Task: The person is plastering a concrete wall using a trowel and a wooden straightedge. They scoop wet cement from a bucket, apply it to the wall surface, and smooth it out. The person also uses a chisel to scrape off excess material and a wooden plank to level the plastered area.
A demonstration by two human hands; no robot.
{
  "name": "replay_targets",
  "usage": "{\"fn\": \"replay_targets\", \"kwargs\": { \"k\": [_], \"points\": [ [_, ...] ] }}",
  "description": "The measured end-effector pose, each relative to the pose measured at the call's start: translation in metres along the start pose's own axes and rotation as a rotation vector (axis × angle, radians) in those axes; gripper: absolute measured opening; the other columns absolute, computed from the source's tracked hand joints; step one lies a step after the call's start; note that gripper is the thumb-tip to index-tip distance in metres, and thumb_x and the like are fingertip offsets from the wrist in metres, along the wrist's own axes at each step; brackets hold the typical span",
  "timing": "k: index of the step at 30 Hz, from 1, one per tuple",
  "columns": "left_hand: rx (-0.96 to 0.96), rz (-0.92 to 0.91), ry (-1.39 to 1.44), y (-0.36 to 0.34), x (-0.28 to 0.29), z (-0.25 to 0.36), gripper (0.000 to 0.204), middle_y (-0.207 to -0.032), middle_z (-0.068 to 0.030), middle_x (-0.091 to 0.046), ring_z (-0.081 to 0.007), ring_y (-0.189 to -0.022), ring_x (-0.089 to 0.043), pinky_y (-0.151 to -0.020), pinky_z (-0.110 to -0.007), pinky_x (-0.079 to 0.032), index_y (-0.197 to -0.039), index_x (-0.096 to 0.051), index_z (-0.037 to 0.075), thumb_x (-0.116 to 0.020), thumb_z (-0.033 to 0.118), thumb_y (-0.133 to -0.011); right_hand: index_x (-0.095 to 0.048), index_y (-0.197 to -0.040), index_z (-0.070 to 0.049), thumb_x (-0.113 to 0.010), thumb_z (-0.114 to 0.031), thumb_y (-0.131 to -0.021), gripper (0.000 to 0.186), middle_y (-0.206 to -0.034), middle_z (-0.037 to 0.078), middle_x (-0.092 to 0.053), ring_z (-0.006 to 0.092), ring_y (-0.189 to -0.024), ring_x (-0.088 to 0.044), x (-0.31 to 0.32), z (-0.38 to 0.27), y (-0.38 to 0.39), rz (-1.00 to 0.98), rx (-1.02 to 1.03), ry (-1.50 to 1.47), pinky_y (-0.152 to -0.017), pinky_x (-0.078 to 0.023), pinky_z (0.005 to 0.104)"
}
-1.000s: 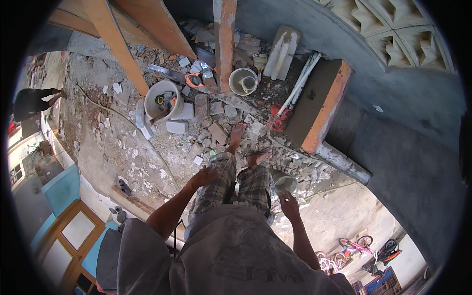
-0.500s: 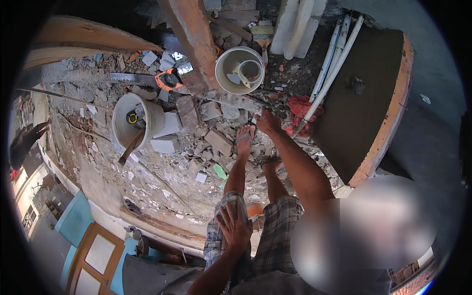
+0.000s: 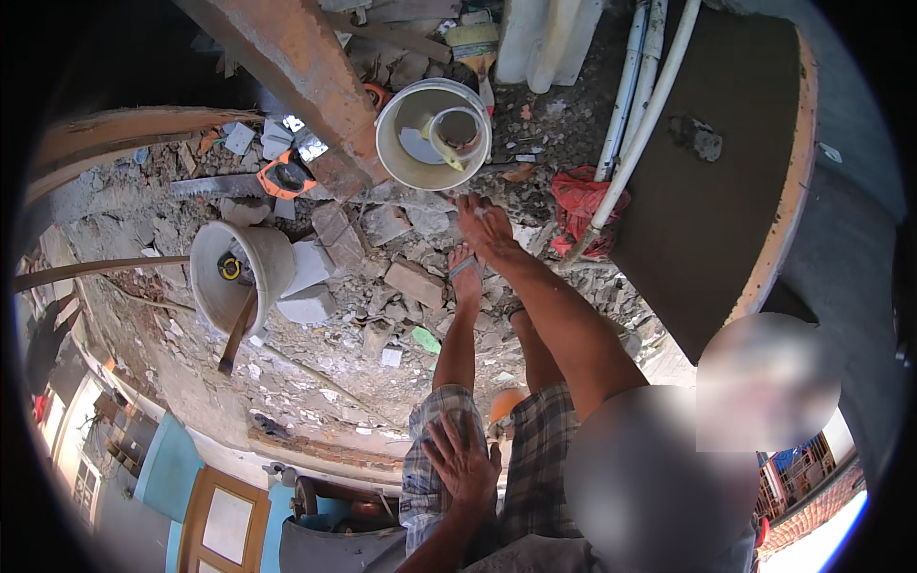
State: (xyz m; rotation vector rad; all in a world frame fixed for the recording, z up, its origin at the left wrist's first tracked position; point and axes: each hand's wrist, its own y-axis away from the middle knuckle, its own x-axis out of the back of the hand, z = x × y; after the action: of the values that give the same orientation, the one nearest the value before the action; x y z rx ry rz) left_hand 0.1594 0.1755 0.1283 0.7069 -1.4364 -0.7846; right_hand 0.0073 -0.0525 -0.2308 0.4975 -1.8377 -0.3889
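- One left hand (image 3: 461, 463), grip spread wide over one knee (image 3: 454, 399)
- One right hand (image 3: 485, 227) near one front bucket (image 3: 392, 143); cannot tell its grip
- One left bucket (image 3: 274, 260)
- Three pipes (image 3: 626, 177)
- One saw (image 3: 224, 186)

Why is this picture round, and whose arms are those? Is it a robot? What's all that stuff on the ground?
No robot here! Those are a person's own bare arms. The camera sits on their head and looks down through a very wide fisheye lens, so the picture looks round and bendy.

The left hand rests, fingers spread, on the checked shorts. The right hand reaches down near a pale bucket; I can't tell whether it holds anything.

The ground is covered in rubble. There's a saw with an orange handle, and a second bucket with a brown stick poking out.
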Motion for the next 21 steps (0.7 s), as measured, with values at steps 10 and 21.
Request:
{"fn": "replay_targets", "kwargs": {
  "k": [10,21],
  "points": [
    [0.127,0.343,0.865,-0.026,0.036,-0.022,0.087,-0.162,-0.0289,-0.023,-0.0442,-0.149,-0.026,-0.122,-0.049,-0.021,-0.158,-0.024,-0.002,-0.05,0.056,-0.099,-0.055,-0.13,-0.014,-0.054,-0.044,-0.099,0.043,-0.103,0.014,-0.07,0.0385,-0.081,-0.068,0.186,-0.095,0.239,-0.181,-0.129,-0.501,-0.07,-0.05,0.0534],
    [-0.196,-0.367,1.594,0.019,0.109,0.077,0.042,-0.104,-0.0045,-0.065,-0.0141,-0.094,-0.063,-0.082,-0.031,-0.052,-0.128,-0.059,0.005,-0.067,0.032,-0.097,-0.046,-0.147,-0.026,-0.063,-0.034,-0.096,0.054,-0.092,0.021,-0.071,0.0434,-0.089,-0.07,0.322,-0.074,0.454,0.056,-0.329,-0.766,-0.08,-0.056,0.0528]
  ]
}}
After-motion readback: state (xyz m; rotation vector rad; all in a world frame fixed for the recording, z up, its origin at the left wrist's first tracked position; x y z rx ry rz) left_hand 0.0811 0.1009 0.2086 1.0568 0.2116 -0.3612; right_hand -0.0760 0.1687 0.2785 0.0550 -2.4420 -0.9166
